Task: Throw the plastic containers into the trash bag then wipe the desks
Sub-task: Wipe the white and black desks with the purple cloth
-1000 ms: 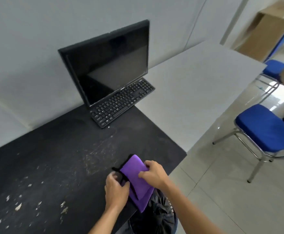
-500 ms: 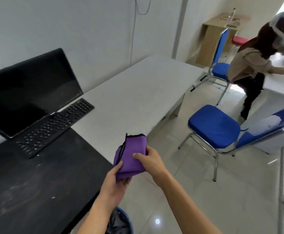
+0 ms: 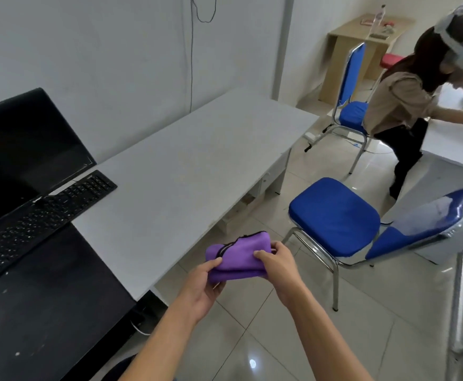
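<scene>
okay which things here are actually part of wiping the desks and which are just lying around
Part of the job:
- folded purple microfibre cloth, held in both hands: left hand, right hand
- long white desk
- black desk with pale specks

Just lying about:
- black monitor and black keyboard
- blue padded chair with a metal frame
- another person at a far desk

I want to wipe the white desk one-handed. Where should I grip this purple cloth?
Probably across the folded cloth's flat top, palm coming down from above. Both hands, left and right, now pinch its ends, leaving the wide middle free.
</scene>
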